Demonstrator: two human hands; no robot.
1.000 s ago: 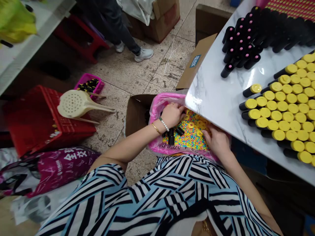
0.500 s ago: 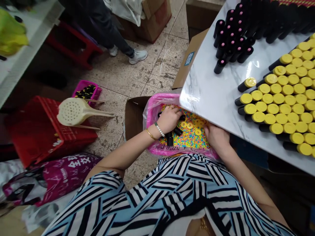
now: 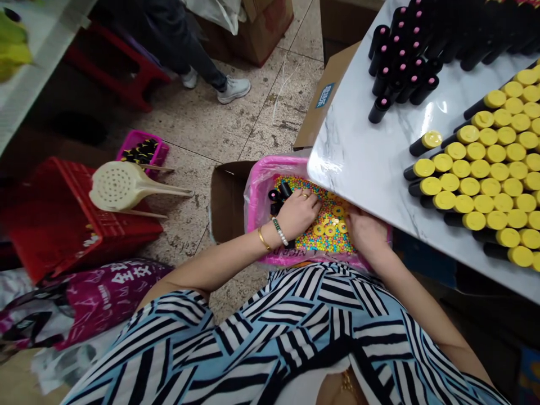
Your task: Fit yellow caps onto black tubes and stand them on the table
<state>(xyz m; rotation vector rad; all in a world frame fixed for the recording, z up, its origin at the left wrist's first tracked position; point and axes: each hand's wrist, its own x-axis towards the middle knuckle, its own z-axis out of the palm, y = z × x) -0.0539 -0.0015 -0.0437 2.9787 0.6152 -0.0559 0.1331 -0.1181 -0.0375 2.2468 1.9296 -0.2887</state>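
Note:
A pink basin (image 3: 254, 211) lined with clear plastic holds many small coloured beads (image 3: 310, 243). My left hand (image 3: 298, 215), with bracelets on its wrist, is down on the beads, its fingers curled and their tips hidden. Black tubes (image 3: 275, 196) lie against its outer side, some with a pink dot on the end. Several round yellow caps (image 3: 330, 227) rest on the beads between my hands. My right hand (image 3: 369, 232) is at the basin's right side, beside the caps and partly under the table corner. Its fingertips are mostly hidden.
The white marbled table (image 3: 358, 160) overhangs the basin and bears rows of yellow-capped black tubes (image 3: 476, 169) and black tubes with pink tips (image 3: 390, 73). A cream stool (image 3: 116, 185), a red crate (image 3: 80, 219) and a small pink basket (image 3: 158, 152) stand left. Another person's shoe (image 3: 234, 89) is beyond.
My left hand has moved right and slightly nearer, toward the yellow caps, and the black tubes by it lie differently. My right hand has shifted slightly left.

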